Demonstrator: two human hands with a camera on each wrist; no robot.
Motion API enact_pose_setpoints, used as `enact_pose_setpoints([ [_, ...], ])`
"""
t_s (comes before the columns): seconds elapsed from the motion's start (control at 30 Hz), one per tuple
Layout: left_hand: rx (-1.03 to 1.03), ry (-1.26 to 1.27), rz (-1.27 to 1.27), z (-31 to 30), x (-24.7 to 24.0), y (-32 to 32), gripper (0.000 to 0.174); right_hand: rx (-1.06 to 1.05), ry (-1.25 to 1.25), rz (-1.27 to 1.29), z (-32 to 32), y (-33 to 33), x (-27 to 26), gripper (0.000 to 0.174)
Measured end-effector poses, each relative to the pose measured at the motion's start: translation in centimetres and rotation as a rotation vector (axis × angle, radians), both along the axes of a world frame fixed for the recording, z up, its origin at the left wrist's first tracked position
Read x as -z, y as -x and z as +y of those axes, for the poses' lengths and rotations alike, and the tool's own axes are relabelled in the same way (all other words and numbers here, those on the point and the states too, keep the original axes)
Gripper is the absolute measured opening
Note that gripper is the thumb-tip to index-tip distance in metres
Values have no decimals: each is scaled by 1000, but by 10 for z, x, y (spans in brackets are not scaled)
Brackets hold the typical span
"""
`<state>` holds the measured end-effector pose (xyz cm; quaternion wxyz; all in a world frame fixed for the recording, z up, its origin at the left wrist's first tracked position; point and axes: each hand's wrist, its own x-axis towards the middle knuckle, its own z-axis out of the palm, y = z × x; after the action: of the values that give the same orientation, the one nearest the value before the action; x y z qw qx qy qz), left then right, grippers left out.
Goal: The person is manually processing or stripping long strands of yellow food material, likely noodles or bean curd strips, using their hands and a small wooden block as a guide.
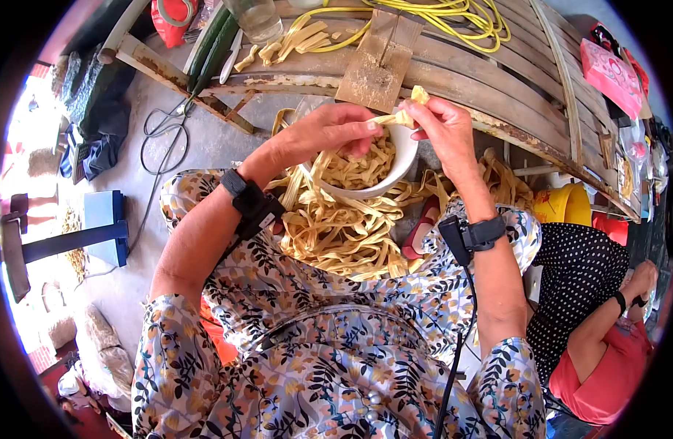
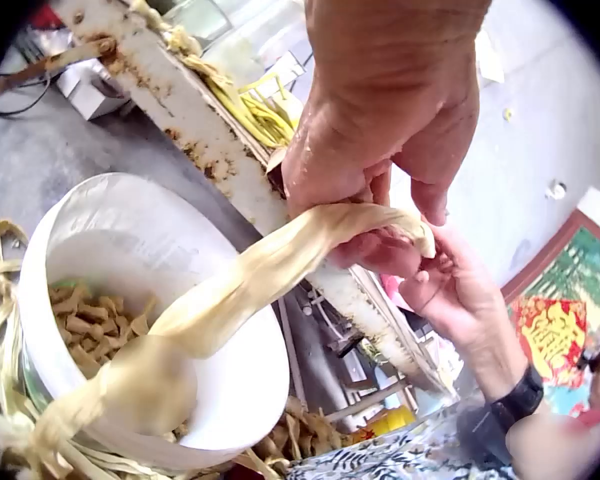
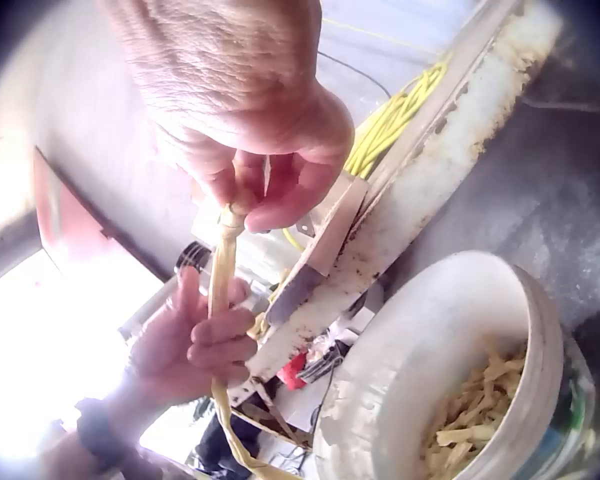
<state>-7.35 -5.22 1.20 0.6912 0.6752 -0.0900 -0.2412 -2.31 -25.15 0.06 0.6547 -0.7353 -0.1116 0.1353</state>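
While my right hand (image 1: 446,135) pinches the bunched end of a pale yellow strip (image 2: 250,290), my left hand (image 1: 322,135) has its fingers curled round it a little farther along. From there the strip slants down across the mouth of a white bucket (image 2: 230,420); I cannot tell whether it touches the rim. Short pieces (image 2: 100,325) lie well below that rim, leaving the upper wall bare. Beyond the bucket runs the rusty front edge (image 1: 490,130) of a slatted bench (image 1: 453,80), crossed by a wooden board (image 1: 358,88). Yellow cable (image 1: 461,22) lies coiled farther back on the slats. On my side of the bucket, a heap of long strips (image 1: 344,234) crowds the floor between my legs. To my left, open grey floor (image 1: 223,143) stretches away, a black cord (image 1: 161,139) looped on it; to my right, a yellow bucket (image 1: 563,205) and a seated person (image 1: 592,293) leave less room.
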Motion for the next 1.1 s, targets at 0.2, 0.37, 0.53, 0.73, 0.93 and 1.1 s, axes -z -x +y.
enact_pose_setpoints([
  [0.2, -35, -111, -53, -5, 9, -11, 28, -54, -38, -42, 10, 4, 0, 17],
  [0.37, -95, -111, -44, -5, 10, -9, 31, -39, -252, 170, 10, 3, -2, 14],
  [0.53, -158, -64, -2, -12, 7, -8, 26, -17, -223, 102, 23, 8, -6, 13],
  [0.73, -170, 113, 97, -15, 9, -14, 20, 6, -167, -97, 26, -1, 2, 14],
  [0.93, -155, 133, 53, -15, 12, -15, 21, 22, -365, 171, 26, -2, -6, 12],
  [1.1, -196, 85, 22, -25, 8, -12, 23, 67, -526, 343, 20, -10, -11, 17],
])
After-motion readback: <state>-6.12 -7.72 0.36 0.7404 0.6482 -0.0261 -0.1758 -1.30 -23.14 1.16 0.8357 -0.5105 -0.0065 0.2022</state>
